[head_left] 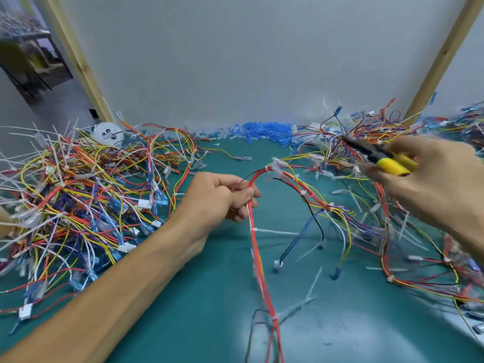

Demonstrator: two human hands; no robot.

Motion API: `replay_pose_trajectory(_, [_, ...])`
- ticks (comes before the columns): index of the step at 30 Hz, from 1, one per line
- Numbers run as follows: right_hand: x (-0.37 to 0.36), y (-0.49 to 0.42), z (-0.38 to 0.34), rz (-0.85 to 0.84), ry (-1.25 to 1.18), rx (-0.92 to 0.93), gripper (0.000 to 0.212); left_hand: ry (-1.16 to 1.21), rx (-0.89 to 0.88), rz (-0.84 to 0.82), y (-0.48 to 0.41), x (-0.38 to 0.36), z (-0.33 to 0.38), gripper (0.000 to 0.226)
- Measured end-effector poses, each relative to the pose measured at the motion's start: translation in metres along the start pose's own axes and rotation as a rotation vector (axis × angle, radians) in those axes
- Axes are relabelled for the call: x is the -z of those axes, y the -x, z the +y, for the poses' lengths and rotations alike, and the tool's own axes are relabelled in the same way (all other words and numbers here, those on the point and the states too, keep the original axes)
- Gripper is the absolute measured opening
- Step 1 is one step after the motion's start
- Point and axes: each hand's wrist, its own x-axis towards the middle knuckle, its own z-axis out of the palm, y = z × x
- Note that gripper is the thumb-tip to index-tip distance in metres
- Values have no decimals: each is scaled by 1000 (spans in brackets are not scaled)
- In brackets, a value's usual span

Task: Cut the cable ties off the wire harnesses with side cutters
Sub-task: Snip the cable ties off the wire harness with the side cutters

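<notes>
My left hand (pixel 222 197) grips a red wire harness (pixel 258 255) at mid-table; the bundle arches up and right from the fist and trails down toward the near edge. White cable ties sit on it, one (pixel 253 229) just below my fist and another (pixel 272 167) at the top of the arch. My right hand (pixel 429 182) holds yellow-handled side cutters (pixel 377 157) at the right, raised above the table, with the dark jaws pointing left and away from the harness. Whether the jaws are apart is blurred.
A large tangle of coloured harnesses (pixel 78 200) covers the left of the green mat (pixel 214 310). More harnesses (pixel 408 244) spread along the right. Blue connector sleeves (pixel 262 131) pile up by the grey back wall. Cut tie pieces (pixel 314 281) lie scattered on the mat.
</notes>
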Motion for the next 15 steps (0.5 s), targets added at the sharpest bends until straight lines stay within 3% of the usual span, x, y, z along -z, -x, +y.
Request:
replay_pose_trajectory(3, [11,-2,-2,-36,-493,-27,62,163,-13,96,-5,1,-1,16])
replay_pose_trajectory(5, [18,9,-11,-328,-691,74,67,215,-47,157,-7,3,-2,18])
replay_pose_trajectory(9, [11,31,-46,-803,-554,101,67,261,-122,184,-6,-2,-4,16])
replay_pose_trajectory(12, [0,35,-49,-821,-414,124,55,324,-180,164,0,-10,-6,17])
replay_pose_trajectory(15, [0,36,-56,-876,-398,70,66,396,-221,144,5,-17,-6,15])
